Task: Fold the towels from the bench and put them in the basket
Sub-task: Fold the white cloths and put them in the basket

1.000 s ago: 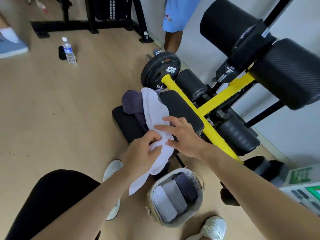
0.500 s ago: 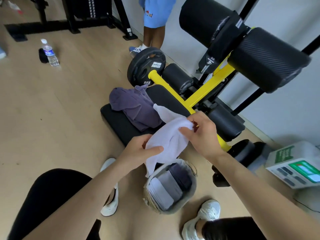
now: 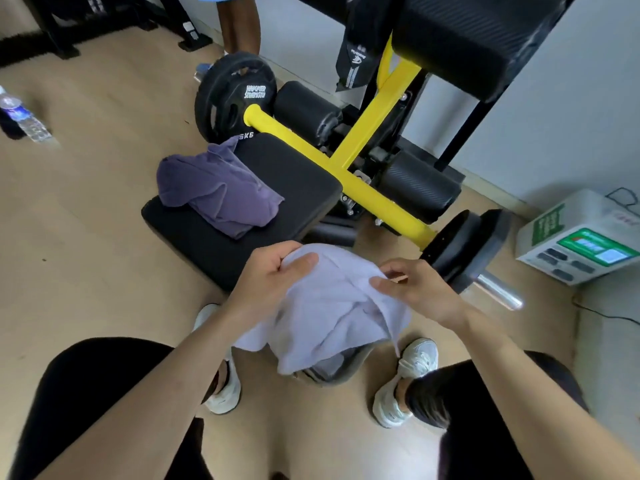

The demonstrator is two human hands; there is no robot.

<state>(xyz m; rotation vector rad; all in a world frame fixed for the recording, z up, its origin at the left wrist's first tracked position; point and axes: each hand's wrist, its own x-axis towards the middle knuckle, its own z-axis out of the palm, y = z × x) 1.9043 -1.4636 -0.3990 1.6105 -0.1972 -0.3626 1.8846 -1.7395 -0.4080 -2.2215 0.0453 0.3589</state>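
Note:
I hold a pale lilac towel spread in the air between my knees. My left hand pinches its top left edge, thumb on top. My right hand pinches its top right edge. The towel hangs over the basket, so only a sliver of the rim and some folded grey cloth shows beneath it. A crumpled purple towel lies on the black bench pad, beyond my hands.
The bench's yellow frame runs right of the pad, with weight plates at the far end and near my right hand. A white box stands by the wall. A water bottle stands far left. Someone's legs are at the back.
Both hands lifted the pale towel off the bench, drew it toward me and spread it over the basket. The purple towel is now uncovered on the pad. The view tilted downward.

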